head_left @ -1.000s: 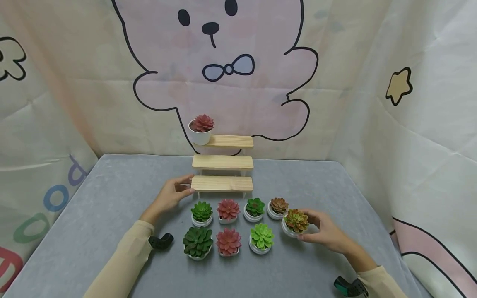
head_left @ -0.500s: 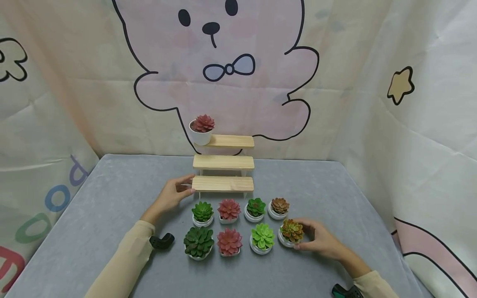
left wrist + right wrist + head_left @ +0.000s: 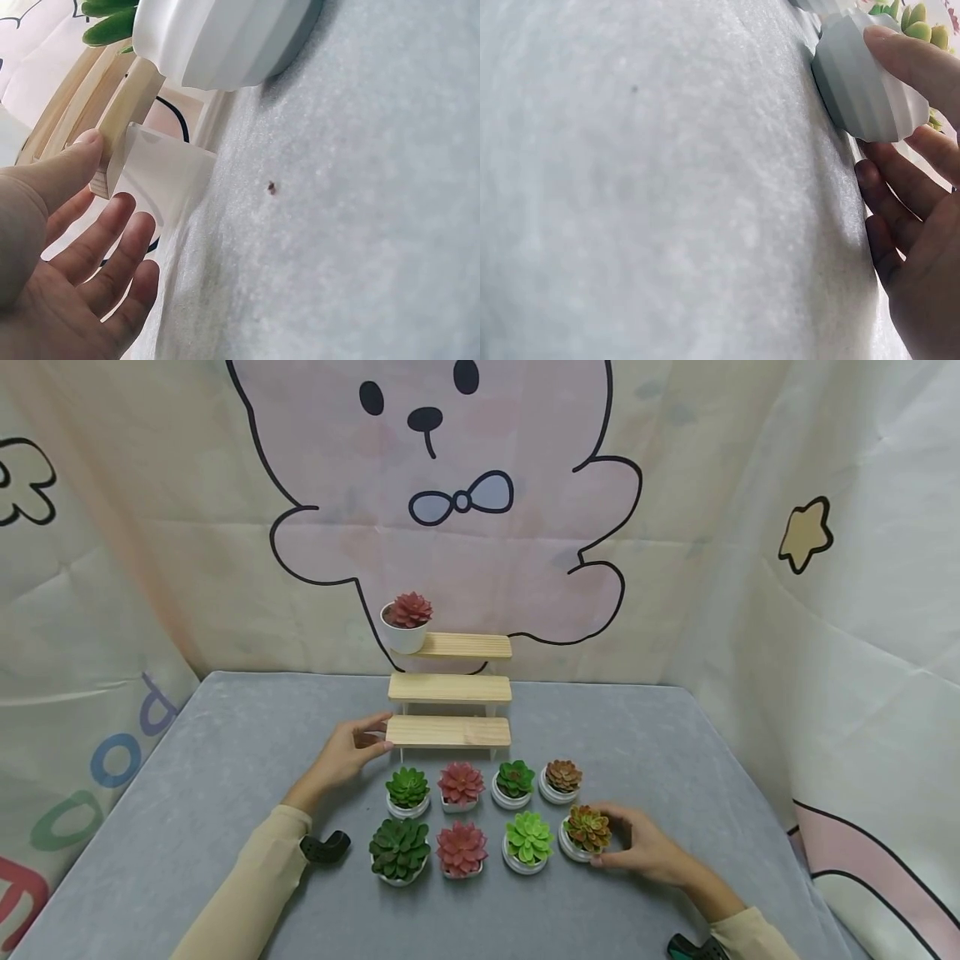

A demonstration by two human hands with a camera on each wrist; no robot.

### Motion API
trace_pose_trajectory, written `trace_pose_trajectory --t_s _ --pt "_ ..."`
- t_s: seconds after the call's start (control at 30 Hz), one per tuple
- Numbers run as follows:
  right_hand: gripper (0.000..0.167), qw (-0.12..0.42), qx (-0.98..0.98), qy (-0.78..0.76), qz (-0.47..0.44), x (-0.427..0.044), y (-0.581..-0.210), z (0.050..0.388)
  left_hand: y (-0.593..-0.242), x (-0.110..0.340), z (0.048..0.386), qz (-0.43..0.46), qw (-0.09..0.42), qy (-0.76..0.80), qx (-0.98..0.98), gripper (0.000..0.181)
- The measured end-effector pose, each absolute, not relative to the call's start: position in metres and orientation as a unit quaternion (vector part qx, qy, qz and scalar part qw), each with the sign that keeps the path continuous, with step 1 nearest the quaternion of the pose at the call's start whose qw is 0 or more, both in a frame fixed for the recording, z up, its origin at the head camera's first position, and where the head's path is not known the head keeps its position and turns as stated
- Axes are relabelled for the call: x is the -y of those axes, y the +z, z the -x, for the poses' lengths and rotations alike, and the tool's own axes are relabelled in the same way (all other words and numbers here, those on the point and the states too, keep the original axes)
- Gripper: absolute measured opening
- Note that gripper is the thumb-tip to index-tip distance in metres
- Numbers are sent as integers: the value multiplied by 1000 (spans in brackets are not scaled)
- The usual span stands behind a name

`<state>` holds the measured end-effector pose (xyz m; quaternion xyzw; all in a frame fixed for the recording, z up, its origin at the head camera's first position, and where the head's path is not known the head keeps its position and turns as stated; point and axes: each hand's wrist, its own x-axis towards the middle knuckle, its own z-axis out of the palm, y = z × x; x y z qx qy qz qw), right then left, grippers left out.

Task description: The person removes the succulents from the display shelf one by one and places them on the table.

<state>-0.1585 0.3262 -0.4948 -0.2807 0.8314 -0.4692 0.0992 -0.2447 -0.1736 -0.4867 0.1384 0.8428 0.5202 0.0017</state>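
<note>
My left hand (image 3: 346, 752) pinches the left end of the lowest step of a three-tier wooden plant stand (image 3: 448, 732). In the left wrist view the thumb lies against the wooden step (image 3: 118, 124), and the last fingers are off it. My right hand (image 3: 641, 845) holds a potted succulent (image 3: 587, 828) with orange-green leaves, at the right end of the front row. The right wrist view shows its ribbed white pot (image 3: 866, 82) down on the cloth, between thumb and forefinger. A potted red succulent (image 3: 407, 620) stands at the left of the top step.
Several potted succulents stand in two rows before the stand: a dark green one (image 3: 399, 850), a red one (image 3: 461, 848) and a bright green one (image 3: 527, 841) in front, a brown one (image 3: 561, 779) at the back right. Grey cloth (image 3: 247, 735) covers the table; a printed curtain (image 3: 465, 552) hangs behind.
My right hand has moved slightly left and toward me with the orange-green succulent, bringing it beside the bright green one. The left hand has stayed on the stand.
</note>
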Motion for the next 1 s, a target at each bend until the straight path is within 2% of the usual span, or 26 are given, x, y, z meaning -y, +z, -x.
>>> trace_pose_trajectory --t_s 0.33,0.5,0.77,1.0 --pt "57 103 -830 -470 284 -327 -496 158 -488 175 243 -140 2 522 -841 56" --pt "63 110 -833 -458 291 -330 -490 159 -486 175 243 -140 2 523 -841 56" --pt "66 132 -851 -420 284 -343 -470 163 -483 174 240 -133 4 524 -842 57" --pt "58 112 -858 -403 298 -347 -440 172 -484 175 242 -135 5 523 -842 56"
